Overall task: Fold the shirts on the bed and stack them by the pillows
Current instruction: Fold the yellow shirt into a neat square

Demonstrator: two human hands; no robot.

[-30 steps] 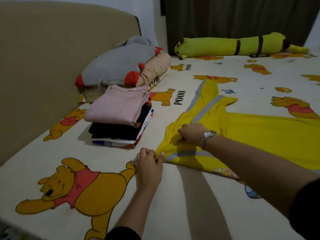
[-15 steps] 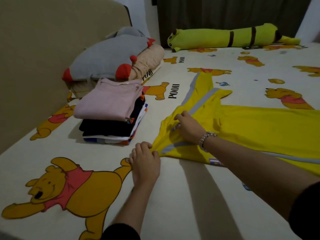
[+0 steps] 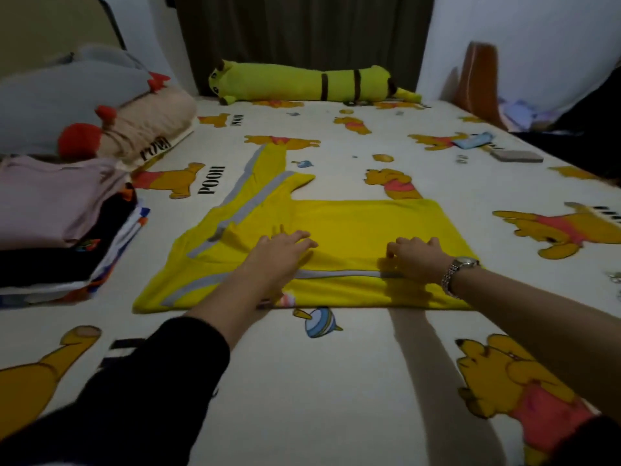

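A yellow shirt with grey stripes lies flat on the bed, one sleeve stretched toward the far side. My left hand rests flat on its middle, fingers spread. My right hand, a watch on its wrist, presses the shirt further right with fingers curled down onto the cloth. A stack of folded shirts, pink on top, stands at the left beside the pillows.
The bed sheet has a bear print. A long green plush bolster lies at the far edge by the dark curtain. A small grey object and blue cloth sit at the far right. The headboard is at the left.
Both hands have left the shirt's collar end and moved right onto its body. The near sleeve and side now lie folded over the shirt. The view has swung right.
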